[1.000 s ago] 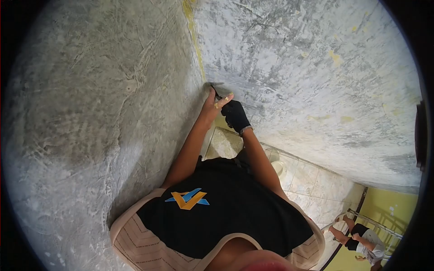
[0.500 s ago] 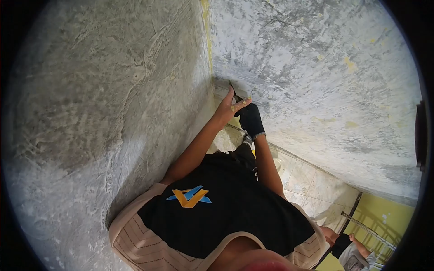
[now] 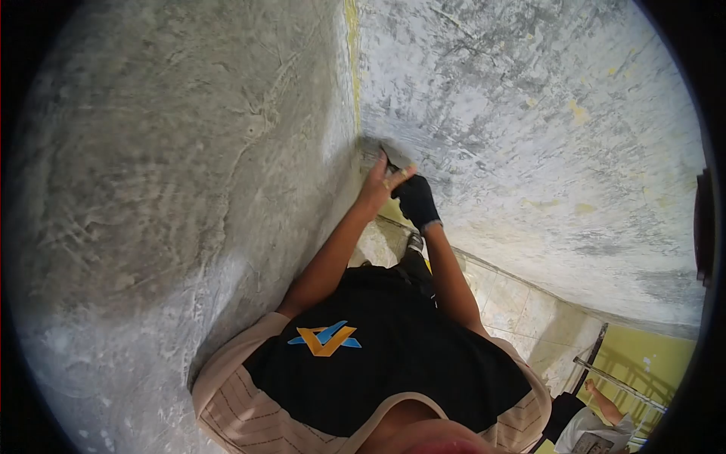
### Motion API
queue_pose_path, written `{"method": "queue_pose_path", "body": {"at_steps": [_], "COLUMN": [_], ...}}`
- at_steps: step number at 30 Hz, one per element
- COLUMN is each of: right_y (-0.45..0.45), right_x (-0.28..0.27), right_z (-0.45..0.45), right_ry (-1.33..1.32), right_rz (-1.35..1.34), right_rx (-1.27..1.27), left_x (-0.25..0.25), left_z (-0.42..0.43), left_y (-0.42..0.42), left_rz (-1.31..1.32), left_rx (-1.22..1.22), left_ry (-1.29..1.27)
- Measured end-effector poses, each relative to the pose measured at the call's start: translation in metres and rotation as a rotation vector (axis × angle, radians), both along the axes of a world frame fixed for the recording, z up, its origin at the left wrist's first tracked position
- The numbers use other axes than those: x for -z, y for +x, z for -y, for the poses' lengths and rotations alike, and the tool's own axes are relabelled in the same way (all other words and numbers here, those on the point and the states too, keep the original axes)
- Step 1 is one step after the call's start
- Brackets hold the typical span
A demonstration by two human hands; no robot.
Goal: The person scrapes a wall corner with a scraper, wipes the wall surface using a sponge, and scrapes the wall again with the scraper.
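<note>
Patchy grey-and-white coating covers the right wall (image 3: 529, 113), which meets the browner left wall (image 3: 166, 166) in a corner at twelve o'clock from my chest. Just beside that corner I have a scraper (image 3: 398, 155) at the right wall, its blade flat, broad and dull grey, with a narrow dark part running down toward my fingers; blur hides its edge, so I cannot tell how much of it touches. My right hand (image 3: 417, 201), in a black glove, is clenched around the handle and mostly hides it. My bare left hand (image 3: 376, 187) sits at seven o'clock from the blade, one digit stretched up along the dark part, another, yellow-smeared, reaching across toward the glove; whether it pinches the tool I cannot tell. Farther out, a yellow strip (image 3: 352, 68) climbs the corner at eleven o'clock. Pale floor tiles (image 3: 505, 291) lie at five o'clock, and beyond them is another person (image 3: 597, 431) near a ladder-like frame (image 3: 616, 380).
</note>
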State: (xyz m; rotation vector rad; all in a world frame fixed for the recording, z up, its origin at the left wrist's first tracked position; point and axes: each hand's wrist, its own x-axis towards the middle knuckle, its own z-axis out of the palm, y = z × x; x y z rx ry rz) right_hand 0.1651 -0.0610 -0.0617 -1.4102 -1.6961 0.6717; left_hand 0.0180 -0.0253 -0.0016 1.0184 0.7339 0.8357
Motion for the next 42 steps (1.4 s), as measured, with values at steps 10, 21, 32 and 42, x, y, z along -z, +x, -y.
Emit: {"method": "queue_pose_path", "body": {"at_steps": [10, 21, 32, 42], "right_y": [-0.008, 0.018, 0.023, 0.021], "right_x": [-0.030, -0.033, -0.068, -0.102], "right_z": [-0.017, -0.020, -0.009, -0.004], "right_ry": [0.075, 0.154, 0.013, 0.058], "right_rz": [0.117, 0.327, 0.175, 0.174], "right_rx": [0.014, -0.097, -0.082, -0.049], "left_x": [-0.008, -0.014, -0.036, -0.054], "left_z": [-0.001, 0.000, 0.001, -0.005], "left_y": [0.001, 0.003, -0.001, -0.001], "left_rz": [0.076, -0.026, 0.118, 0.043], "left_rx": [-0.035, -0.109, -0.086, -0.017], "left_ry": [0.088, 0.217, 0.310, 0.239]}}
